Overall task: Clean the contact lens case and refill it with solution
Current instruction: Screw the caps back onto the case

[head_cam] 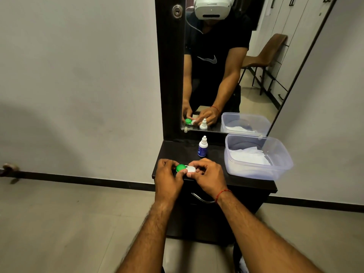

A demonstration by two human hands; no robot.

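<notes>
Forearms: two, bare, entering from the lower centre of the frame and converging upward toward the counter.
Wrist thread (222, 194): one, red, on the right wrist.
Left hand (169, 176): one, centre of frame, knuckles up, fingers curled and closed on the green end of the case.
Right hand (209, 176): one, just right of the left hand, fingers curled and closed on the white end of the case.
Contact lens case (186, 168): one, held between both hands above the front edge of the counter; long axis runs left to right across the frame.
Caps: two, both seated on the case and facing up; green cap (181, 168) at left, white cap (191, 170) at right, side by side.
Drawer handle (201, 199): one, metal, partly hidden behind the right wrist.
Counter (254, 184): one, dark, top of a small cabinet against the wall.
Solution bottle (202, 146): one, upright, white with blue label, capped, behind the hands at centre.
Plastic container (260, 170): one, clear, right side of the counter, holding white tissue (249, 157).
Mirror (256, 79): one, tall, dark-framed, upper centre, reflecting the scene.
</notes>
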